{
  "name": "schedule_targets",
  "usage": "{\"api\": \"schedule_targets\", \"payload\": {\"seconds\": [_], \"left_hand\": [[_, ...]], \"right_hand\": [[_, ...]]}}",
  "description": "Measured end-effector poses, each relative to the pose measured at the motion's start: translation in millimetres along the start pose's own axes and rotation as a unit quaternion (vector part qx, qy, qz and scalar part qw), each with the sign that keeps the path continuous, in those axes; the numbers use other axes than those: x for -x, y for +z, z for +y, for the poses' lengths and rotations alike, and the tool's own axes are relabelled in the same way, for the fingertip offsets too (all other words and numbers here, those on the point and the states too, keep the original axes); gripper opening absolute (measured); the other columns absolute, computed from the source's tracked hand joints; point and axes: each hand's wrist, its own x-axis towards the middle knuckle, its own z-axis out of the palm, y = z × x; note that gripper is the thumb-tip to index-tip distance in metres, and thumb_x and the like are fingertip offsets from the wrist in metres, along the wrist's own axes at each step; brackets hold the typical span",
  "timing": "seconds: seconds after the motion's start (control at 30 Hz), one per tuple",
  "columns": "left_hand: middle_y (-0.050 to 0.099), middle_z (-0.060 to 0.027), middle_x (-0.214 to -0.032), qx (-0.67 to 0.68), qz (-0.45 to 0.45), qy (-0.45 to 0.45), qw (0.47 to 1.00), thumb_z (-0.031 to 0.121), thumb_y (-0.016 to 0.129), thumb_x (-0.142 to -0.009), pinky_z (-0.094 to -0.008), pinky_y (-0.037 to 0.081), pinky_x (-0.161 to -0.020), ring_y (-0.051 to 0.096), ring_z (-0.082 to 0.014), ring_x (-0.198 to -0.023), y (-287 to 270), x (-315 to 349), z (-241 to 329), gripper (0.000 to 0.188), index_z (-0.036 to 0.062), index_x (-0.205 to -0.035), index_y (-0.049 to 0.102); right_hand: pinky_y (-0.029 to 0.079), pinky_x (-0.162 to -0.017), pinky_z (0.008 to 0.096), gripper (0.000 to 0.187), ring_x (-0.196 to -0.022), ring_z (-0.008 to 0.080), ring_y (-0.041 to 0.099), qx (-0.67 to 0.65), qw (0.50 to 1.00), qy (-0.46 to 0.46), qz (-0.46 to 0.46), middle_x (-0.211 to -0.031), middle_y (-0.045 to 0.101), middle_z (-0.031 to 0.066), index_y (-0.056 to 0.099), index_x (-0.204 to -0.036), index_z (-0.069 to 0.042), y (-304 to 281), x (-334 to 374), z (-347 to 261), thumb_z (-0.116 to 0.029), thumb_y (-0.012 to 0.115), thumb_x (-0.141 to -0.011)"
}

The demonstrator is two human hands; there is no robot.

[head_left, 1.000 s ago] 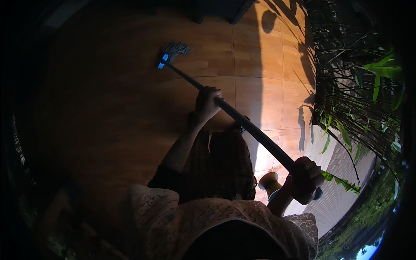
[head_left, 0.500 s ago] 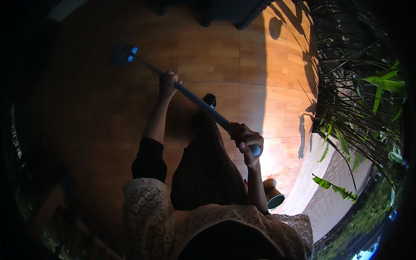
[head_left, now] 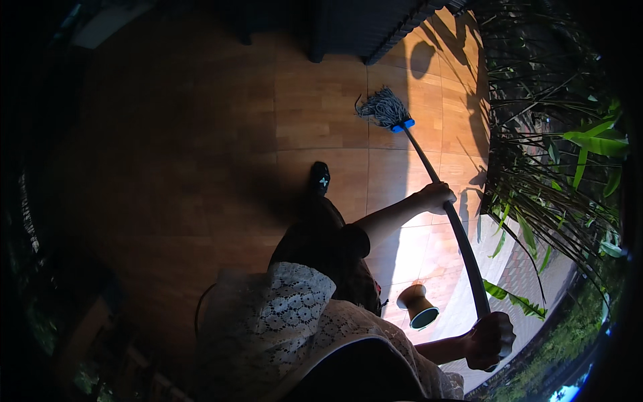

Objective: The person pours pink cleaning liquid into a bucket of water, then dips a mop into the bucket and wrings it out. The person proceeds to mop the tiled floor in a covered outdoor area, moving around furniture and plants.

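Note:
A string mop with a grey head [head_left: 386, 108] and a blue clamp [head_left: 404, 125] rests on the tiled floor at the edge of the sunlit strip. Its long dark handle [head_left: 463, 248] runs down toward the lower right. My left hand [head_left: 437, 197] is wrapped round the handle partway up from the mop head, with that arm stretched across my body. At the lower right, my right hand [head_left: 491, 340] is closed in a fist round the handle's top end. One dark shoe [head_left: 320, 178] of mine shows on the tiles.
A round bucket-like container [head_left: 418, 308] stands on the floor to the right of my legs. Dark furniture [head_left: 355, 27] is at the far side. Leafy plants [head_left: 556, 161] line the right edge, above a paved strip [head_left: 516, 268].
The mop head has swept from the far left across to the right, into the light. Both hands have moved right with the handle, the right one also down toward my body.

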Motion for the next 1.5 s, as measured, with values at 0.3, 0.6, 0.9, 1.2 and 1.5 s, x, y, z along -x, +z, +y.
{"api": "schedule_targets", "payload": {"seconds": [0.3,0.6,0.9,1.2,1.5], "left_hand": [[0.050,-0.0050,-0.054,-0.020,-0.053,-0.067,0.996,0.019,0.059,-0.058,-0.0324,0.039,-0.065,0.053,-0.0218,-0.061,-91.3,44.4,47.1,0.009,0.0117,-0.057,0.054],[0.043,-0.0098,-0.052,-0.129,0.321,-0.266,0.900,0.012,0.061,-0.055,-0.0364,0.034,-0.055,0.046,-0.0264,-0.055,-250.1,234.3,-11.9,0.020,0.0070,-0.052,0.042],[0.042,-0.0103,-0.056,-0.319,0.358,-0.385,0.789,0.009,0.057,-0.058,-0.0385,0.033,-0.057,0.045,-0.0268,-0.057,-395.6,522.1,-143.8,0.017,0.0063,-0.052,0.042],[0.047,-0.0082,-0.054,-0.203,0.366,-0.241,0.875,0.008,0.058,-0.058,-0.0413,0.034,-0.071,0.047,-0.0280,-0.059,-313.4,347.1,-66.5,0.013,0.0091,-0.055,0.046],[0.046,-0.0067,-0.052,-0.007,0.187,-0.139,0.972,0.010,0.058,-0.060,-0.0492,0.034,-0.081,0.051,-0.0244,-0.067,-253.3,246.1,-24.4,0.013,0.0125,-0.057,0.046]], "right_hand": [[0.029,-0.033,0.0302,0.049,-0.033,0.0116,0.033,-0.293,0.953,-0.039,0.066,-0.040,0.029,-0.0014,0.036,-0.051,-0.014,-6.8,-64.5,-24.0,-0.045,0.023,-0.087],[0.033,-0.053,0.0275,0.022,-0.052,0.0137,0.046,-0.366,0.924,0.097,-0.047,-0.061,0.044,-0.0014,0.047,-0.067,-0.014,184.9,-69.2,52.1,-0.032,0.058,-0.071],[0.034,-0.048,0.0302,0.030,-0.045,0.0211,0.044,-0.434,0.833,0.134,-0.316,-0.047,0.045,0.0061,0.039,-0.042,-0.005,446.8,62.6,97.3,-0.023,0.049,-0.064],[0.030,-0.049,0.0302,0.027,-0.047,0.0159,0.037,-0.058,0.983,0.168,-0.042,-0.048,0.033,0.0042,0.034,-0.052,-0.010,251.8,18.0,55.0,-0.025,0.046,-0.071],[0.040,-0.064,0.0340,0.014,-0.067,0.0200,0.049,-0.809,0.535,0.080,0.228,-0.070,0.047,0.0037,0.049,-0.070,-0.012,192.5,32.4,-74.7,-0.025,0.049,-0.064]]}}
